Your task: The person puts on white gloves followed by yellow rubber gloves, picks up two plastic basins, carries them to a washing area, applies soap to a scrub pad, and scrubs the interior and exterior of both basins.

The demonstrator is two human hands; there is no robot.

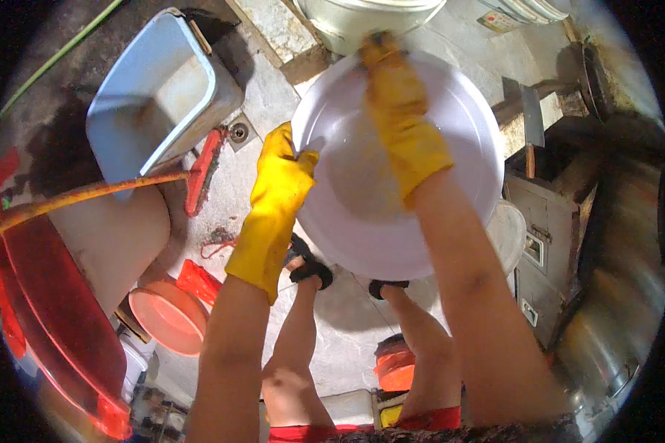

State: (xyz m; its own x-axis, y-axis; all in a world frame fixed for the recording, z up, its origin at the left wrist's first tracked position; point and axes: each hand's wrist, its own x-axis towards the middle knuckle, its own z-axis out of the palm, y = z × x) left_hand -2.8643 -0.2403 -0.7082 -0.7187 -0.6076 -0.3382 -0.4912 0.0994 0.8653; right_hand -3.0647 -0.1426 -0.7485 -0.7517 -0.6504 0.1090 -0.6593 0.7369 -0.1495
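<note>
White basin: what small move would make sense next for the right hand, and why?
Probably draw the right hand back from the far rim toward the middle of the white basin: its bottom looks brownish, and the left hand grips the left rim, which should steady it. The dark brown item at the right hand is too blurred to identify.

The pale grey tiled floor [347, 325] has a round drain [239, 133] set in it, left of the left hand [282, 151]. Farther left of that hand stands a light blue tub [177, 111], and a red brush head [203, 173] lies between them. A pale bucket [355, 26] stands just beyond the right hand [393, 81]. Nearer the body than both hands, black sandals [312, 273] rest on the tiles.
</note>
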